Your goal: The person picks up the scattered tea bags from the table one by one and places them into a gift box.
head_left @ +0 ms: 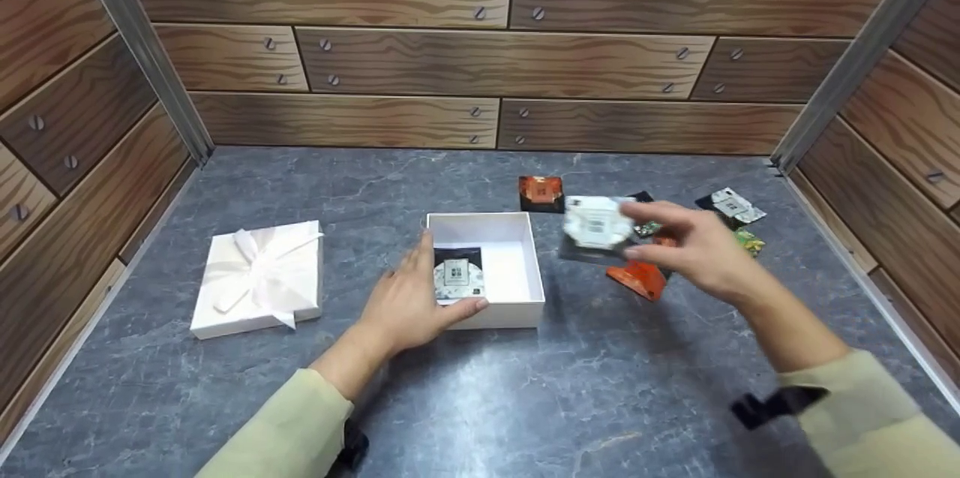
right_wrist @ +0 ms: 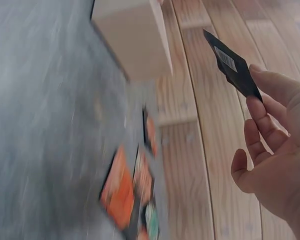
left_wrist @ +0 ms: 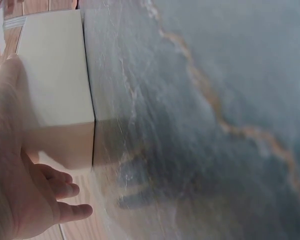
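Observation:
An open white box stands on the table, with a black-and-white square packet inside at its left. My left hand rests against the box's left side, its thumb at the front rim; the left wrist view shows the other fingers loosely extended beside the box wall. To the right of the box, my right hand holds up another black-and-white packet, pinched at its right edge between thumb and fingers. The right wrist view shows this packet's black back with a barcode label.
A white lid with a ribbon bow lies left of the box. Behind the held packet is an orange-and-black packet. More packets, one orange and one white-and-black, lie around the right hand. Wood-patterned walls enclose the table.

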The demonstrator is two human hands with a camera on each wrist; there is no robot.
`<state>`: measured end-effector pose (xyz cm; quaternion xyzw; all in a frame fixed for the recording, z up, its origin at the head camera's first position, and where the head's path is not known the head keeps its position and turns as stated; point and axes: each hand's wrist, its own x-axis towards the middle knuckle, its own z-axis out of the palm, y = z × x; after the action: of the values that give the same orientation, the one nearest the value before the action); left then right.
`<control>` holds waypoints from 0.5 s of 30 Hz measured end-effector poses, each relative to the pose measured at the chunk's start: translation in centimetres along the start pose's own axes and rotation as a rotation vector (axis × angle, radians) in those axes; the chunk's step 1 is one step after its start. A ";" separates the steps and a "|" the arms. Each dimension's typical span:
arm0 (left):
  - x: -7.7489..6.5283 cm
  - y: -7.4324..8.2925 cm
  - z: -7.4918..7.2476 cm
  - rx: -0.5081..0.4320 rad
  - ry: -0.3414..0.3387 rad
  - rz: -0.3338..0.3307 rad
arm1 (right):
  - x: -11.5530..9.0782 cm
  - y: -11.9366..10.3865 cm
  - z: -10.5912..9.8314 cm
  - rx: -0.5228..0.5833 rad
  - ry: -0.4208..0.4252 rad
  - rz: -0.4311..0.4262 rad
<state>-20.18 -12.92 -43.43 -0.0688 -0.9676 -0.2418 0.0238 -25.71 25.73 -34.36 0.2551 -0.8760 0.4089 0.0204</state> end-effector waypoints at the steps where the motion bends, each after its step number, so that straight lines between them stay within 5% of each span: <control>1: 0.0 0.0 0.0 0.000 -0.001 0.000 | 0.5 -0.5 0.6 0.005 -0.011 -0.007; 8: 0.0 0.0 -0.2 -0.008 -0.009 -0.009 | 3.9 -2.8 4.9 0.077 -0.088 -0.060; 15: 0.0 0.1 -0.2 -0.008 -0.018 -0.011 | 6.2 -3.7 8.5 0.026 -0.164 -0.085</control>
<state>-20.21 -12.94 -43.26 -0.0656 -0.9672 -0.2451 0.0132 -27.95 14.91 -35.85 0.3247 -0.8577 0.3969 -0.0374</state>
